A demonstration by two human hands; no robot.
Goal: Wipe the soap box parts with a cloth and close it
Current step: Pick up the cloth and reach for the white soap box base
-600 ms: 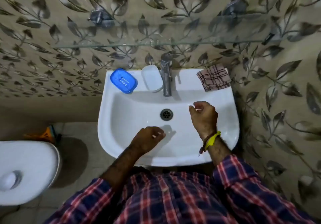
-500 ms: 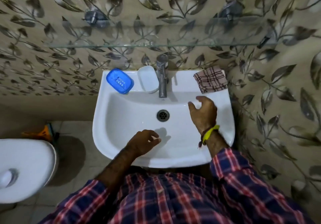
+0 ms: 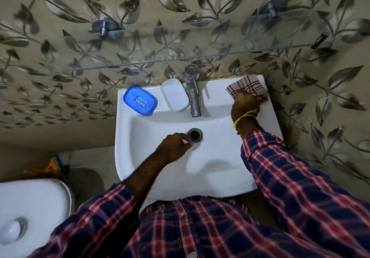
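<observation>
Washbasin [image 3: 128,157], back ledge: blue soap box base [image 3: 139,100] at left corner, white lid [image 3: 174,94] beside tap [image 3: 193,91]; checked cloth [image 3: 247,86] at right corner, right hand [image 3: 245,105] upon it (grip hidden); left hand [image 3: 175,145] loosely curled, empty, above drain [image 3: 194,135]

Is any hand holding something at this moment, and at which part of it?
The right hand is on the checked cloth at its near edge; a closed grip cannot be confirmed. The left hand holds nothing.
</observation>
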